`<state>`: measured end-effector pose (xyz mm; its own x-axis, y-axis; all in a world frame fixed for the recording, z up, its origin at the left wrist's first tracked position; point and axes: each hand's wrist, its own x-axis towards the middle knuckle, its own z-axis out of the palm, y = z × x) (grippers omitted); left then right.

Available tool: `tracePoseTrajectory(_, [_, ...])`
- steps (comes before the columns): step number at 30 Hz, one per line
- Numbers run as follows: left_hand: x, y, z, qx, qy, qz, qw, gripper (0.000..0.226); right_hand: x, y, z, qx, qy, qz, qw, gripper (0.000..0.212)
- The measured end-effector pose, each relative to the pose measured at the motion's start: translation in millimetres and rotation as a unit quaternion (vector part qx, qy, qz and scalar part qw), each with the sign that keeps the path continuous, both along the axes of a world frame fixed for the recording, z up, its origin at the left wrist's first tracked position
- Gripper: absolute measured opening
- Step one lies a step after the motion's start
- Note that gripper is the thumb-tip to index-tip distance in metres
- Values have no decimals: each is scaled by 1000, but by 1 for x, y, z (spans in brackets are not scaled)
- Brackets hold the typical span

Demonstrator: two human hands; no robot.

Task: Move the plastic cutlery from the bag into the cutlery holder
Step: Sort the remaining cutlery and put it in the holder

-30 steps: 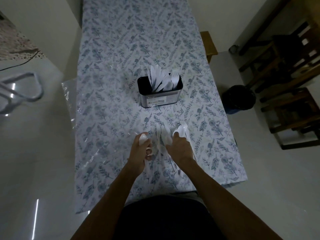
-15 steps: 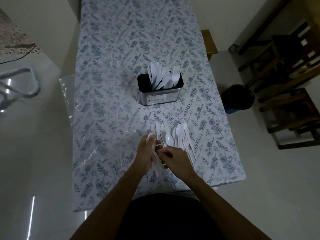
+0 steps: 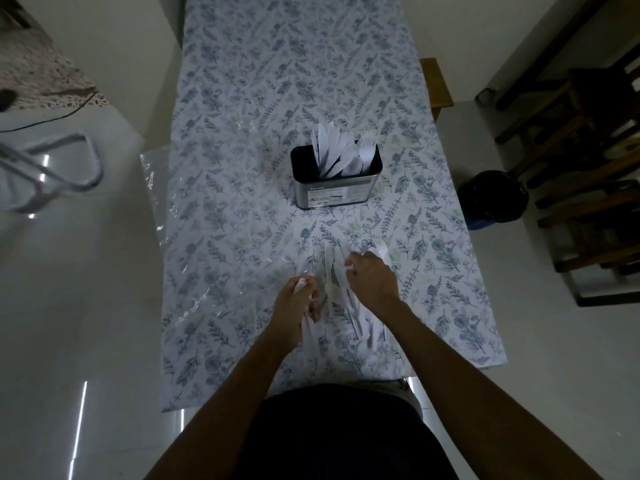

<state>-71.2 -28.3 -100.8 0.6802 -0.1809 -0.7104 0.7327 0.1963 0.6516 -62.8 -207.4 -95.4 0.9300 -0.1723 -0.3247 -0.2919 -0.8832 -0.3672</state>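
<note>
Now, step: we gather loose cutlery near the holder.
Left hand: fingers curl around several pieces.
Right hand: fingers curl over the pile.
Next: we carry a bunch far to the holder.

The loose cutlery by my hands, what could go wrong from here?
The loose cutlery lies near the table's front edge, so a sweep by the right hand might knock pieces off. The left hand grips several pieces; some may slip. The holder looks crowded, so new pieces may snag.
</note>
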Motion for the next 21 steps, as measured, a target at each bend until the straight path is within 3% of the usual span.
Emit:
tracePoseTrajectory(6, [4,0,7,38,-17,-17,999,19,6,-16,20,86,-69,3,994,4])
tracePoseTrajectory(9, [9,-5,12,61,-30,-15,998,22,5,-20,51,123,-121,34,984,5])
tracePoseTrajectory(15, [8,-14,13,62,-155,-50,985,46,4,4,92,264,-106,96,954,5])
tracePoseTrajectory(19, [9,-17,11,-28,-65,-47,996,83,8,16,80,315,-85,46,944,5])
tracePoseTrajectory(21, [9,-16,9,-91,-27,-42,995,89,4,22,73,314,-57,47,946,6])
